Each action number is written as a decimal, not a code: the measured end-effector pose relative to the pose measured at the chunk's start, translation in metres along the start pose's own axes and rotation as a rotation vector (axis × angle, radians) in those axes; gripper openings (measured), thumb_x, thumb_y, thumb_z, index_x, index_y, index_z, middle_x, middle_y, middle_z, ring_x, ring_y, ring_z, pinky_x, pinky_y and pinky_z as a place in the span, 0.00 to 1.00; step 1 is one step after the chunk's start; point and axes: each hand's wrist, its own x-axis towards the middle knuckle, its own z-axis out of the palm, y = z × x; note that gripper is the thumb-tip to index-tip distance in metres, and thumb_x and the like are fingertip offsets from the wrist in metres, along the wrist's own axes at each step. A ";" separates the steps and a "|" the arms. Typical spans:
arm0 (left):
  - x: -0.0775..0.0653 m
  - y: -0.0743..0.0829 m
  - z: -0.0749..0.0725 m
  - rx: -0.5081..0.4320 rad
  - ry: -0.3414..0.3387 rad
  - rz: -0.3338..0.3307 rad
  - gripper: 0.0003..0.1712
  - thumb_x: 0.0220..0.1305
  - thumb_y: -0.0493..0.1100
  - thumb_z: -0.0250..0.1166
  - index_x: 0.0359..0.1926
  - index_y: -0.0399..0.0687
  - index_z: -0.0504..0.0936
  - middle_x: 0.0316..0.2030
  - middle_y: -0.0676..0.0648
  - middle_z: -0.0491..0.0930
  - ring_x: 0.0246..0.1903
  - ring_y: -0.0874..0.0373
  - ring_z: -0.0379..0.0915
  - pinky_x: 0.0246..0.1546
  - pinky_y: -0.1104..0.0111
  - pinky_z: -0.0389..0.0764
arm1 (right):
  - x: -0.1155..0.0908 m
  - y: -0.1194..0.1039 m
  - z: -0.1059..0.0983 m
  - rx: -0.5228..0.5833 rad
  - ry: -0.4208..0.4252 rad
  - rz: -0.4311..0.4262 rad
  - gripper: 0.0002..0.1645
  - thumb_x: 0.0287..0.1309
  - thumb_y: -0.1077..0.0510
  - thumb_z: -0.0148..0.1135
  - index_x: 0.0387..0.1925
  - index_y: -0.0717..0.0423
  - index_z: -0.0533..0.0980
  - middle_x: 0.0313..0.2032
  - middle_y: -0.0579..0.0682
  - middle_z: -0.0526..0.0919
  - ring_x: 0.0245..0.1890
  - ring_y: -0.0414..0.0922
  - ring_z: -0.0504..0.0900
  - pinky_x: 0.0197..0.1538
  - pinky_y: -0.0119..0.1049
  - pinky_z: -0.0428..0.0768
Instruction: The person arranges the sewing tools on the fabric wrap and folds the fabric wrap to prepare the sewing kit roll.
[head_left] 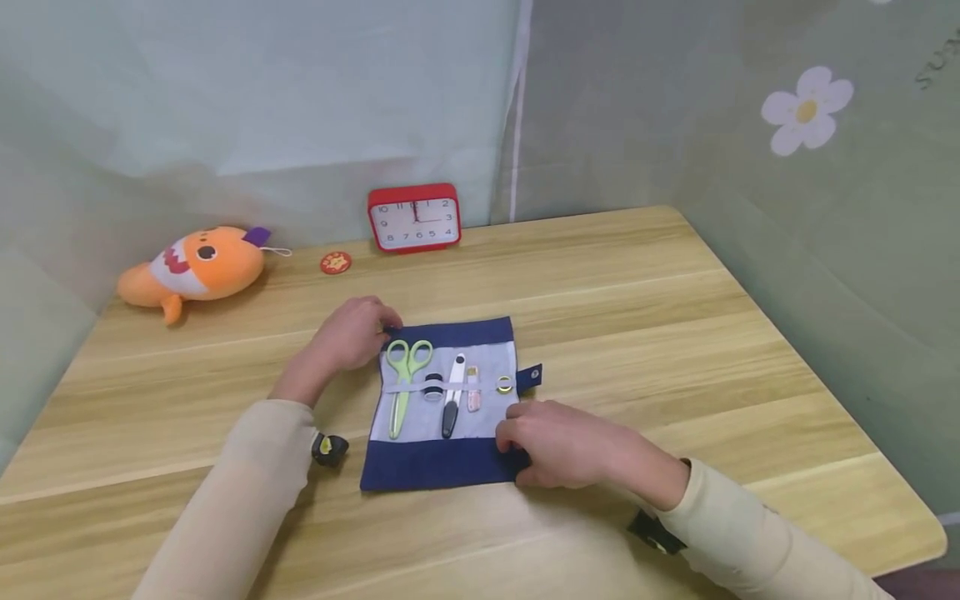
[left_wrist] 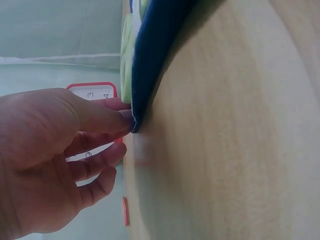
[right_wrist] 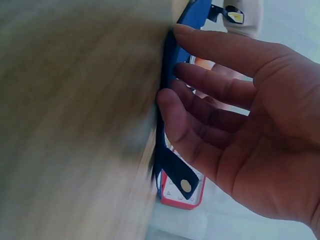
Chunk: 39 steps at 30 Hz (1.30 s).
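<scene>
A navy fabric sewing kit (head_left: 438,464) lies unfolded on the wooden table, with a pale grey lining. Under its elastic strap sit green scissors (head_left: 403,387), a dark thread spool (head_left: 433,386), a white-and-black seam ripper or cutter (head_left: 453,396), a small pinkish tube (head_left: 473,388) and a yellow-rimmed round item (head_left: 504,384). My left hand (left_wrist: 55,155) pinches the kit's far left corner between thumb and index finger. At the near right corner, my right hand (head_left: 562,443) rests with loosely bent fingers; thumb and index finger are apart in the right wrist view.
An orange plush toy (head_left: 202,267) lies at the back left. Beside it are a round red badge (head_left: 336,262) and a red clock (head_left: 415,218) along the rear edge. The kit's snap tab (head_left: 529,377) sticks out rightward. Fabric curtains (head_left: 300,100) hang behind the table.
</scene>
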 end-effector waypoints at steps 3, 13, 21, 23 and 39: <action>-0.002 -0.001 -0.001 -0.011 -0.003 -0.009 0.17 0.69 0.29 0.63 0.56 0.36 0.86 0.54 0.34 0.84 0.58 0.38 0.78 0.67 0.43 0.74 | 0.000 0.000 0.001 0.002 0.010 -0.008 0.19 0.49 0.58 0.82 0.44 0.53 0.85 0.39 0.46 0.83 0.39 0.40 0.81 0.49 0.38 0.82; -0.014 -0.009 -0.003 -0.061 -0.014 -0.013 0.16 0.69 0.30 0.64 0.56 0.35 0.85 0.50 0.34 0.84 0.54 0.38 0.78 0.64 0.43 0.75 | -0.005 0.014 -0.002 0.034 0.038 -0.014 0.19 0.50 0.62 0.80 0.45 0.53 0.85 0.42 0.46 0.82 0.41 0.41 0.80 0.50 0.40 0.82; -0.044 -0.013 -0.003 -0.033 -0.038 0.011 0.18 0.69 0.32 0.66 0.58 0.38 0.84 0.45 0.36 0.85 0.48 0.41 0.81 0.56 0.43 0.79 | -0.005 0.054 -0.012 0.130 0.068 0.018 0.18 0.50 0.67 0.78 0.44 0.54 0.85 0.33 0.44 0.78 0.34 0.38 0.73 0.43 0.34 0.76; -0.053 -0.013 -0.003 -0.022 -0.052 0.012 0.19 0.69 0.33 0.66 0.61 0.40 0.84 0.43 0.37 0.84 0.45 0.43 0.81 0.53 0.44 0.80 | -0.003 0.064 -0.016 0.153 0.069 0.037 0.18 0.51 0.68 0.77 0.45 0.55 0.84 0.31 0.44 0.77 0.34 0.38 0.73 0.42 0.34 0.75; -0.107 -0.002 0.000 -0.055 -0.145 -0.033 0.30 0.68 0.40 0.71 0.70 0.45 0.78 0.32 0.50 0.81 0.31 0.57 0.73 0.34 0.63 0.75 | 0.043 0.118 -0.041 0.424 0.085 0.291 0.09 0.59 0.69 0.69 0.41 0.59 0.81 0.31 0.51 0.86 0.25 0.42 0.82 0.30 0.34 0.79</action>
